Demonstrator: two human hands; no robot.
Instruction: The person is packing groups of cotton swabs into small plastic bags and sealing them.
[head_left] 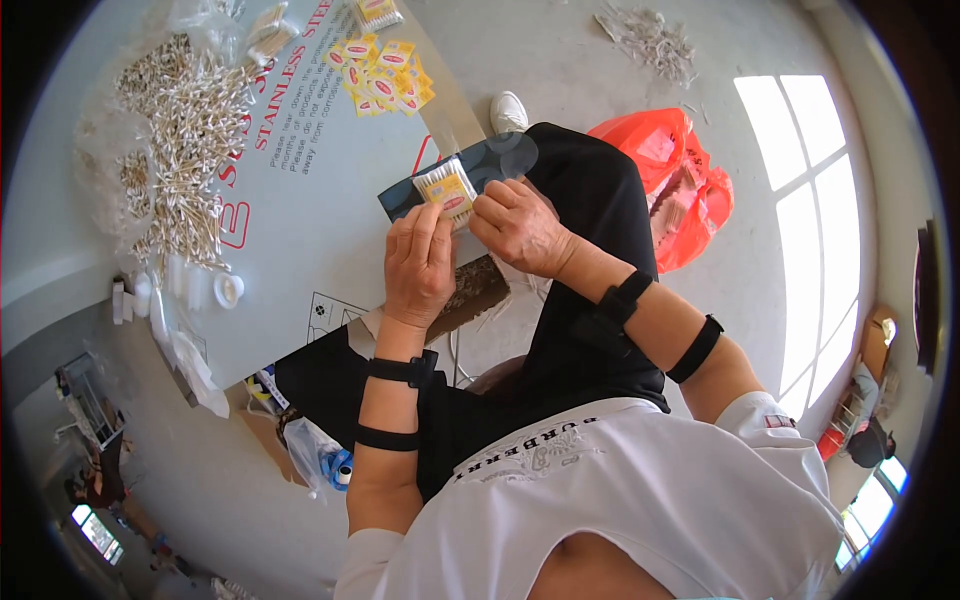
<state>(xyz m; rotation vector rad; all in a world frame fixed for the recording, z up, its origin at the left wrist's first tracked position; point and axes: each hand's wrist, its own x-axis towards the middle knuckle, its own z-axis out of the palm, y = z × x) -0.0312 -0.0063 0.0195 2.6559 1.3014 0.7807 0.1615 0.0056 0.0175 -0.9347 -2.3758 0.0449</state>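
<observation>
A small clear packet of cotton swabs (432, 187) with a yellow label lies over a dark strip at the table's near right edge. My left hand (418, 265) is closed on the packet's near left edge, fingertips pinching it. On its right side, my right hand (524, 226) grips the near corner with curled fingers, which hide that part. The white swab tips show along the packet's far side. Beneath it, the dark translucent strip (400, 198) reaches past the table edge toward my knee.
A large heap of loose cotton swabs (190, 120) covers the table's left side, beside clear plastic bags. Yellow label cards (385, 80) lie scattered at the far edge, near another swab packet (377, 12). White round containers (229, 291) stand near left. A red plastic bag (708, 205) sits on the floor at right.
</observation>
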